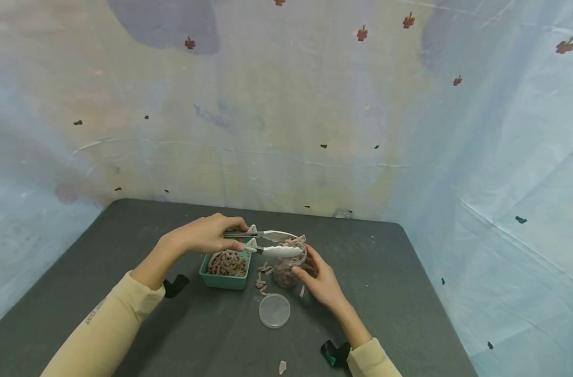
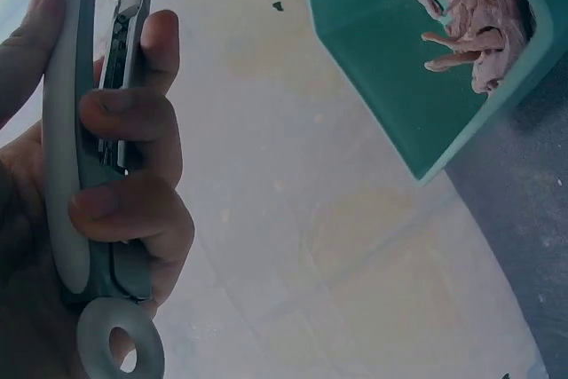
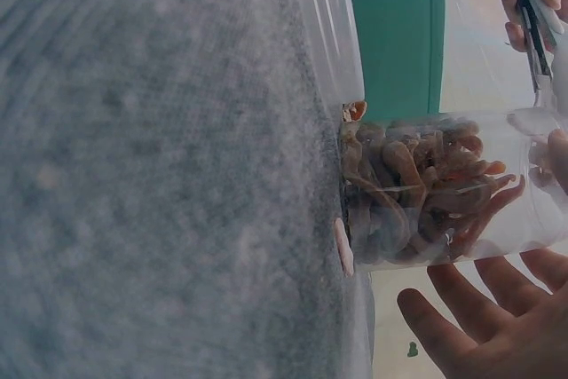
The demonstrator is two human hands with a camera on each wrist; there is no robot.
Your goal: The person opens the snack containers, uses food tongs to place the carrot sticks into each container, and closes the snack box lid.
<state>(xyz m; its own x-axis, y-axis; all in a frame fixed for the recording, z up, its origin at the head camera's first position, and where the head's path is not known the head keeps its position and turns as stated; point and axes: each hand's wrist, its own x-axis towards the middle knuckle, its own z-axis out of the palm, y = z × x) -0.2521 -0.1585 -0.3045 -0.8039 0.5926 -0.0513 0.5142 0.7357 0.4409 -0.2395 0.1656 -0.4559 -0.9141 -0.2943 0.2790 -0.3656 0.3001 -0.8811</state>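
Observation:
My left hand (image 1: 206, 234) grips a pair of kitchen tongs (image 1: 278, 252) with pale scalloped heads; in the left wrist view the fingers wrap round its handle (image 2: 64, 157). Between the tong heads, at the mouth of a clear plastic jar (image 1: 283, 276), is a clump of brownish-pink strips (image 1: 293, 242). More strips fill the jar's lower part, as the right wrist view shows through its wall (image 3: 426, 188). The jar stands upright on the table, and my right hand (image 1: 325, 285) holds it from the right, thumb in front and fingers behind.
Left of the jar stands a green tub (image 1: 224, 283) with more strips inside. Loose strips (image 1: 261, 283) lie between tub and jar. A round clear lid (image 1: 274, 311) lies in front of the jar, and a small pale scrap (image 1: 283, 367) sits nearer the front.

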